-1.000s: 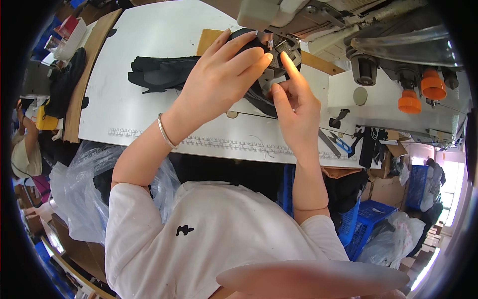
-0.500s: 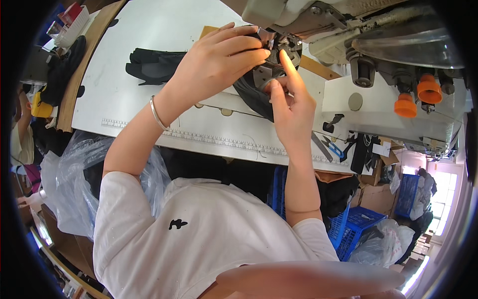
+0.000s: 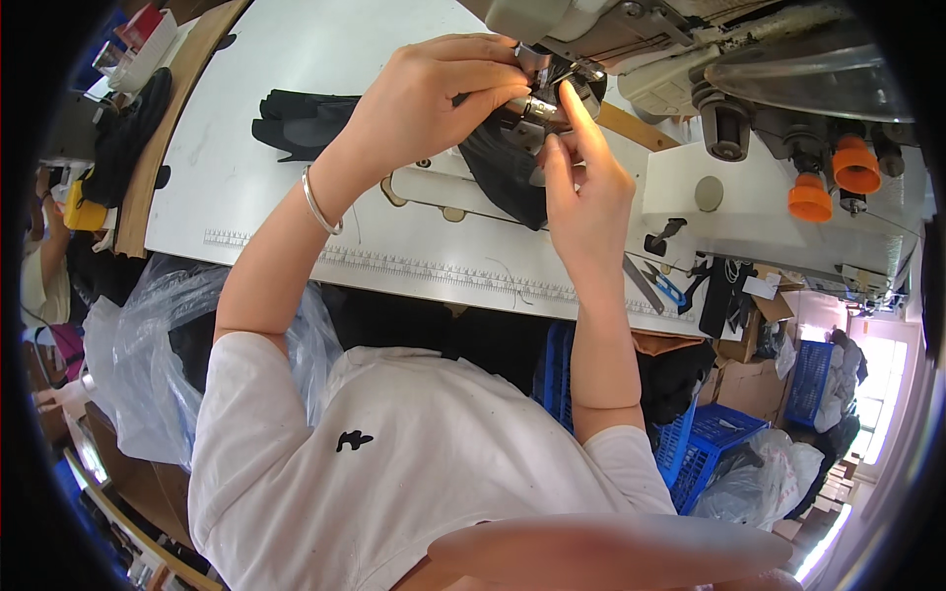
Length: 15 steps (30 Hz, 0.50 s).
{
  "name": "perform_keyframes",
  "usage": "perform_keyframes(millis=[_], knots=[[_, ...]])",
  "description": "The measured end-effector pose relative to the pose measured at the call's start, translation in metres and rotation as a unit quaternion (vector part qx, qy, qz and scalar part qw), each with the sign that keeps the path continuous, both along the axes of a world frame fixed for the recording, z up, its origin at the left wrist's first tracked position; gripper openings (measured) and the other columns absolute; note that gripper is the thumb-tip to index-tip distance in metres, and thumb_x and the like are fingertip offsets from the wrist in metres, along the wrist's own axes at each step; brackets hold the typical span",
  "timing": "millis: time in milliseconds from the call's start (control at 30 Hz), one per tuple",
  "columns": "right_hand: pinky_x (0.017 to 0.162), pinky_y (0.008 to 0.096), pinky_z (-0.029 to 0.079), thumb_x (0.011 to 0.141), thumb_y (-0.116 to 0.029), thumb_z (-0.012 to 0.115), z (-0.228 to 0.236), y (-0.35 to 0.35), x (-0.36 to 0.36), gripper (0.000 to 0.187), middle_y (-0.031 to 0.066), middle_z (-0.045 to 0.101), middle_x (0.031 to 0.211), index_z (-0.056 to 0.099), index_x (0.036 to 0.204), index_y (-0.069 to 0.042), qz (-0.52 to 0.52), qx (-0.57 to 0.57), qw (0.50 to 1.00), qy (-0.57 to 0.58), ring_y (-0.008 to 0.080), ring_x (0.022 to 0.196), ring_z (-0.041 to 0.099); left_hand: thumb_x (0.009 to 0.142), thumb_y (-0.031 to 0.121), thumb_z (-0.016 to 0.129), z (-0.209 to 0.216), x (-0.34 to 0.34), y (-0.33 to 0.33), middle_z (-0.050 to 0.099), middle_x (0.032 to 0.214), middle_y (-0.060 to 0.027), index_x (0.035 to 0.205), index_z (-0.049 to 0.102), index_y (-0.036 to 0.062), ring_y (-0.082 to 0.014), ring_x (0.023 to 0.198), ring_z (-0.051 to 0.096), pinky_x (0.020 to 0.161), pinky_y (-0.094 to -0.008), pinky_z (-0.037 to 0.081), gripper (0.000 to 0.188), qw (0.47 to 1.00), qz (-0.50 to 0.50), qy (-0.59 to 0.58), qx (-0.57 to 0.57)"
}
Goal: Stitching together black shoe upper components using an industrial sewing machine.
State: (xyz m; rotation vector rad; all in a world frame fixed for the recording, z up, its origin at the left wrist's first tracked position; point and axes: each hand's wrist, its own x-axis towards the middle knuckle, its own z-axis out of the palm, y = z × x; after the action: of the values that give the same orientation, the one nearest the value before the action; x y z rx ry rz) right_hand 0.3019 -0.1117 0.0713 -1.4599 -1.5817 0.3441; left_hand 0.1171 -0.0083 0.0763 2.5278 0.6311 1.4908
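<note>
My left hand [image 3: 434, 103], with a silver bracelet on its wrist, curls over a black fabric piece [image 3: 498, 172] at the needle area of a sewing machine [image 3: 631, 59]. My right hand [image 3: 586, 192] is raised beside it, its fingertips pinching at a small metal part [image 3: 537, 106] under the machine head. The black fabric hangs down between both hands over the white table [image 3: 296, 207]. What exactly the fingertips hold is hidden.
More black fabric pieces [image 3: 296, 118] lie on the table to the left. Orange thread cones [image 3: 833, 177] stand at the right. Blue scissors [image 3: 670, 288] lie near the table edge. Clear plastic bags [image 3: 148, 345] and blue crates [image 3: 709, 433] sit below.
The view has shifted down and closer. Both hands stay at the needle area; the right fingers have moved slightly nearer the metal part.
</note>
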Motion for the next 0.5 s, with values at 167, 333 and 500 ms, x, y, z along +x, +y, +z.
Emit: perform_keyframes(millis=[167,333,500], knots=[[0.068,0.0380,0.050,0.098,-0.005,0.061,-0.003,0.000,0.000,0.050,0.0136,0.060,0.079,0.058,0.147,-0.011,-0.006,0.018,0.999,-0.035,0.0251,0.068,0.060,0.085,0.007,0.077,-0.003,-0.001,0.004,0.077,0.109,-0.0125,0.098,0.081,0.0062,-0.0290,0.099,0.075,0.084,-0.0335,0.062,0.013,1.000,-0.009,-0.019,0.011],[0.069,0.0255,0.053,0.098,0.001,0.059,-0.003,0.001,0.000,0.053,0.0059,0.068,0.082,0.058,0.149,-0.011,-0.020,0.030,0.996,-0.087,0.0101,0.072,0.064,0.088,0.004,0.078,0.001,-0.004,0.001,0.077,0.112,-0.0141,0.104,0.082,0.0042,-0.0291,0.109,0.074,0.092,-0.0336,0.060,0.017,0.999,-0.013,0.005,-0.039],[0.073,0.0323,0.051,0.098,-0.005,0.063,-0.009,-0.002,0.002,0.043,0.0073,0.068,0.086,0.064,0.141,-0.011,-0.039,0.080,0.991,-0.095,0.0180,0.077,0.063,0.098,0.007,0.069,0.021,-0.022,0.025,0.078,0.109,-0.0134,0.100,0.081,0.0010,-0.0235,0.106,0.075,0.095,-0.0338,0.059,0.014,0.921,-0.160,-0.063,-0.349]])
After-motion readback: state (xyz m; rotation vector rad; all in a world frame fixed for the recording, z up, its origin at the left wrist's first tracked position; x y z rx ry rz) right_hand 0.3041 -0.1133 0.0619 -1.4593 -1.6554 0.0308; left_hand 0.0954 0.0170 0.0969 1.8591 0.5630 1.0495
